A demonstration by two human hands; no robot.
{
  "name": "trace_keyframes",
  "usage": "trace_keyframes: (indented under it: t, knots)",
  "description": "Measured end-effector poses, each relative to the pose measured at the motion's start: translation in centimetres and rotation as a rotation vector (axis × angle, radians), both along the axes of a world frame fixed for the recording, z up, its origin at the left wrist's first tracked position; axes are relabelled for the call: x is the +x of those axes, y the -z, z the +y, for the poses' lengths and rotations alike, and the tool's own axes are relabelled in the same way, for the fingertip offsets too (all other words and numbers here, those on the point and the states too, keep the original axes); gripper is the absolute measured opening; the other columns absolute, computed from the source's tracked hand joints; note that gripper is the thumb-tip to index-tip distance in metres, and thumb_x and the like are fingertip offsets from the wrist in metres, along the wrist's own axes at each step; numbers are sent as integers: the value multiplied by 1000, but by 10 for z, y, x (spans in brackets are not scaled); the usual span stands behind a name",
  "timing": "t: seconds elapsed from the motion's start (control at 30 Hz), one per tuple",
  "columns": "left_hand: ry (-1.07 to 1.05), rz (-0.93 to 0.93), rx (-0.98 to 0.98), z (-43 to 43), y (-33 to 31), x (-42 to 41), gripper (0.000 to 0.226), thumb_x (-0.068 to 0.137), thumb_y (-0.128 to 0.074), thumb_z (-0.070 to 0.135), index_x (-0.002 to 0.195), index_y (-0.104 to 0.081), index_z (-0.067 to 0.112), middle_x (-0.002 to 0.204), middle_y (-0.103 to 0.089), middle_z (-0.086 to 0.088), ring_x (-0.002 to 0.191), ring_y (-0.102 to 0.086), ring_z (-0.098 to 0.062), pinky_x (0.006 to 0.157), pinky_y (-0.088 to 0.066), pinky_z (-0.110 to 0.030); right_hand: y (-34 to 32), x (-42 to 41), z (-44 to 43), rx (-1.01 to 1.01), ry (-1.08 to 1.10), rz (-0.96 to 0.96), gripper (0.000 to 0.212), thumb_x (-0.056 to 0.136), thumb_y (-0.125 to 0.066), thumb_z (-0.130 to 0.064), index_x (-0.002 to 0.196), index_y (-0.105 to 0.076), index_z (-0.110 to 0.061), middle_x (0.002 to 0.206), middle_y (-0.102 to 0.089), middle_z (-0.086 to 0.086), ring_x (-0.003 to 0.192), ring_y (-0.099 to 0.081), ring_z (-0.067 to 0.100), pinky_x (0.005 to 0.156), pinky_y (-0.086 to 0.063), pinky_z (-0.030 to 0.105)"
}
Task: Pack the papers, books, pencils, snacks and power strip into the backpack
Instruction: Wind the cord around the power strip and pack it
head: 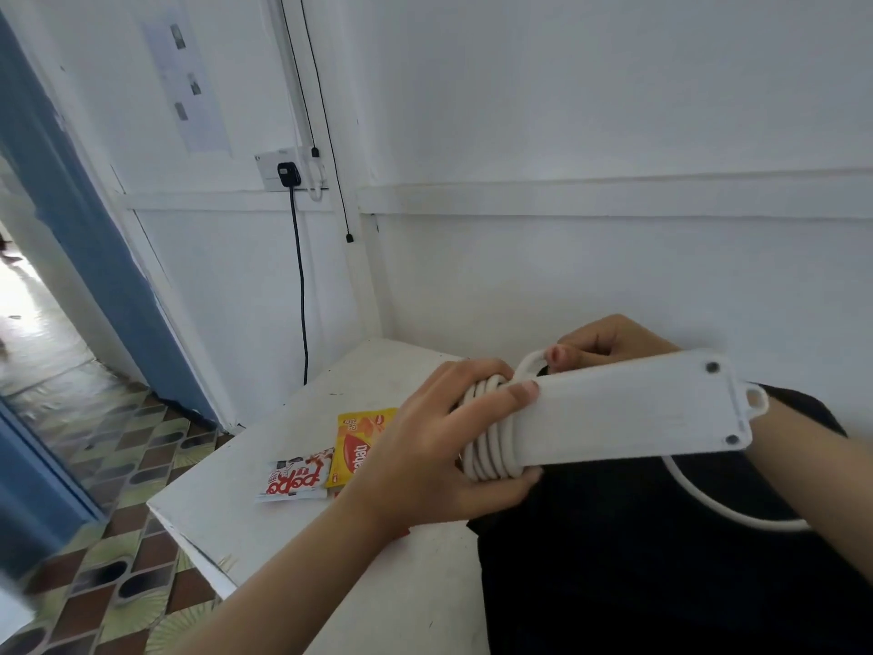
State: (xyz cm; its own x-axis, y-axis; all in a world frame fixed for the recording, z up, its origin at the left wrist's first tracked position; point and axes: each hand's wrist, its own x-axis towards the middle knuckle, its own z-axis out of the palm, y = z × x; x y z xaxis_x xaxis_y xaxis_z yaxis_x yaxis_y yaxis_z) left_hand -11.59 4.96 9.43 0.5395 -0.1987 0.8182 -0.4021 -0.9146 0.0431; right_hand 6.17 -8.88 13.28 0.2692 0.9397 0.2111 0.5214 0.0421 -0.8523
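A white power strip (633, 411) is held back-side up above the black backpack (661, 560). Its white cord (491, 446) is coiled several times around the strip's left end. My left hand (439, 442) grips that coiled end, thumb on the strip's back. My right hand (609, 345) sits behind the strip and pinches a loop of the cord. A loose stretch of cord (718, 508) trails over the backpack. Two snack packets lie on the white table (264, 527): a yellow one (359, 442) and a red-and-white one (295, 477).
The table stands in a corner of white walls. A wall socket (283, 170) with a black plug and hanging black cable is at the back left. A blue door frame (94, 257) and patterned tile floor (108, 489) lie to the left.
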Motion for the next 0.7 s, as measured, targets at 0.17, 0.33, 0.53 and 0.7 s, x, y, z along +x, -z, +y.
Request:
trace_keyframes:
  t: [0.17,0.33,0.53,0.7]
  knots:
    - [-85,5,-162,4,-2,-3,62,67,-78,38,112,-40,18,119,-54,-5,107,-55,-12,84,-48,-22,33,-12,1,-332,-56,-116,36,91,-49,-44,60,-61,-31,51,-62,-4,44,-53,0,54,-44,25]
    - [-172,73,-325,10,-7,-3,62,65,-75,45,110,-35,29,142,-39,8,123,-40,7,93,-40,-10,41,-51,-21,-325,250,-690,22,100,-31,-40,120,-34,-33,71,-55,-6,60,-54,7,60,-47,24]
    - [-245,40,-399,14,-3,3,64,64,-74,47,109,-35,25,121,-51,14,109,-51,2,79,-49,-17,53,-54,-32,-408,393,-905,38,101,-25,-41,137,-11,-40,73,-50,-8,61,-51,5,63,-49,20]
    - [-336,84,-430,27,3,8,69,62,-76,53,111,-31,34,114,-49,14,103,-48,2,75,-46,-15,40,-64,-34,-415,481,-849,19,101,-27,-38,114,-38,-28,74,-49,-9,65,-52,6,66,-49,21]
